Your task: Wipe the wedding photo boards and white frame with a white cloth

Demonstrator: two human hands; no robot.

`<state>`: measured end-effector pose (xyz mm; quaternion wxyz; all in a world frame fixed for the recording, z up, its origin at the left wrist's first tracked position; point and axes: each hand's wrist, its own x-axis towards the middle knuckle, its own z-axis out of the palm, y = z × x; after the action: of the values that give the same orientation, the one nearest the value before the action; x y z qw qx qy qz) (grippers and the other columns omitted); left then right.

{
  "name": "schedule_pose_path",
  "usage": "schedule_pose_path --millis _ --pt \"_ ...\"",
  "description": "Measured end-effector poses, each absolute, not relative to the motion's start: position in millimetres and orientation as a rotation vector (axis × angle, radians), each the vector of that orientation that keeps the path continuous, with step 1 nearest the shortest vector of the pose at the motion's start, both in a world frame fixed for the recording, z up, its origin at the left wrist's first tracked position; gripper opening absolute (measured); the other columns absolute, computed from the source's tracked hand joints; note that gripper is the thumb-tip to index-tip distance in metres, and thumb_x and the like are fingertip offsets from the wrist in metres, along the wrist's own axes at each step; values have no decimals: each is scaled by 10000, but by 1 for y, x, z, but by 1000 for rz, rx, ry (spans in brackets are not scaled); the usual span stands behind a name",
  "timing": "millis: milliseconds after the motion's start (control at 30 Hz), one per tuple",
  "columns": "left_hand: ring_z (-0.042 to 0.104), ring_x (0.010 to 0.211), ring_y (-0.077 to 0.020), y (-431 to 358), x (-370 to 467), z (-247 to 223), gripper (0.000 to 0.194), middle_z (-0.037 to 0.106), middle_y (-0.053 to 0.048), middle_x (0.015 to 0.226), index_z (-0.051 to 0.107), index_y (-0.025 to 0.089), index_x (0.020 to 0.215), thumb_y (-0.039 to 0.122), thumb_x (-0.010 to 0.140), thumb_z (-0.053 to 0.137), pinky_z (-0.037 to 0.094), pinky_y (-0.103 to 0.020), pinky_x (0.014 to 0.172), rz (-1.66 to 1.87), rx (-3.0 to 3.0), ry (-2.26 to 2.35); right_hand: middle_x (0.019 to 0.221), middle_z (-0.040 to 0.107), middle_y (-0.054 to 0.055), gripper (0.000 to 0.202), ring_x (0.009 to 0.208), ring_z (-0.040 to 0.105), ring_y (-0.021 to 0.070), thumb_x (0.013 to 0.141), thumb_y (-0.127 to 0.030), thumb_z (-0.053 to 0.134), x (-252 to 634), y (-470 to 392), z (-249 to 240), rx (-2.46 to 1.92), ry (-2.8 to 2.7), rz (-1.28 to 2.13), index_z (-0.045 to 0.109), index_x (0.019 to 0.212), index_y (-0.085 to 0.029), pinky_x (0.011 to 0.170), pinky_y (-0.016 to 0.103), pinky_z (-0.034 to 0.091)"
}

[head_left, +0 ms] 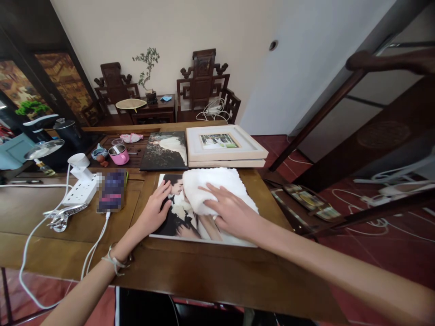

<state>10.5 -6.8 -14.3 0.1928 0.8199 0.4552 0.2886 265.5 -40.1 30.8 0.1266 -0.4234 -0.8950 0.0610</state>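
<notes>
Just one cloth (234, 181) on one photo (185, 212).

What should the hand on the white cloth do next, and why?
Maybe the right hand could slide the white cloth toward the photo's near edge: the cloth covers its far right part, the near left lies bare, and the left hand rests on the left edge.

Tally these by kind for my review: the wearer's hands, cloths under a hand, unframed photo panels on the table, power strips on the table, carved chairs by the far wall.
Hands: 2 (left hand, right hand)
White cloth: 1
Photo panels: 2 (near panel, far panel)
Power strip: 1
Carved chairs: 2 (left chair, right chair)
Total: 8
</notes>
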Motion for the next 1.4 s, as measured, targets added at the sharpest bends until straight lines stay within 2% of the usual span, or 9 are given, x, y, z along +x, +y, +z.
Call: schedule_pose_path --millis 133,300,467,567,733,1000,1167,1267,1400 --pt "369 1374 -234 -9 12 -9 435 458 -127 1441 516 167 1327 295 915 458 297 -453 1136 893 2251 1298 1408 461 200 367 1351 314 372 736 -16 513 265 -31 27 -1232 -2579 122 657 1059 -112 1054 593 325" --pt "271 1419 -235 -10 13 -12 462 407 -121 1477 461 162 1373 305 938 404 242 -485 1151 813 2248 1280 1461 381 204 365 1382 182 400 659 9 532 259 -71 21 -1136 -2695 166 693 959 -123 1081 639 219" --pt "252 1425 -253 -11 14 -12 477 380 -119 1494 429 181 1396 310 937 418 239 -518 1143 797 2266 1297 1488 357 143 379 1396 173 348 585 27 493 267 -99 18 -993 -2685 207 695 850 -156 1114 587 200" --pt "305 1405 -245 -12 14 -9 470 427 -114 1465 461 192 1374 295 915 468 271 -491 1141 855 2277 1271 1460 407 133 397 1393 216 314 600 33 453 284 -87 19 -1080 -2608 243 682 855 -166 1103 570 252" --pt "364 1376 -241 -15 16 -6 445 461 -112 1441 509 188 1335 283 902 491 298 -468 1134 923 2235 1250 1433 429 179 344 1349 326 319 674 9 425 303 -63 19 -1277 -2473 273 652 881 -146 1049 548 361" --pt "266 1419 -269 -15 15 -12 494 366 -115 1503 405 217 1410 330 931 445 246 -537 1129 768 2291 1271 1464 391 163 393 1399 165 344 598 34 462 275 -100 16 -1059 -2620 223 684 867 -146 1100 610 217" --pt "248 1427 -250 -14 15 -16 486 310 -122 1530 357 198 1434 280 955 359 230 -514 1142 741 2321 1296 1480 367 148 377 1378 224 377 609 5 517 265 -110 24 -992 -2696 288 703 892 -161 1093 613 237" --pt "256 1424 -241 -13 14 -20 478 326 -115 1523 368 203 1427 235 952 337 232 -511 1143 762 2335 1289 1463 398 154 393 1369 265 364 658 1 516 269 -82 27 -1085 -2704 238 694 970 -156 1082 593 278" --pt "264 1421 -242 -11 12 -22 463 349 -116 1512 385 200 1417 255 961 331 240 -514 1141 781 2340 1275 1431 437 182 386 1351 307 374 706 -20 525 267 -37 27 -1179 -2665 111 669 1048 -128 1053 599 318"
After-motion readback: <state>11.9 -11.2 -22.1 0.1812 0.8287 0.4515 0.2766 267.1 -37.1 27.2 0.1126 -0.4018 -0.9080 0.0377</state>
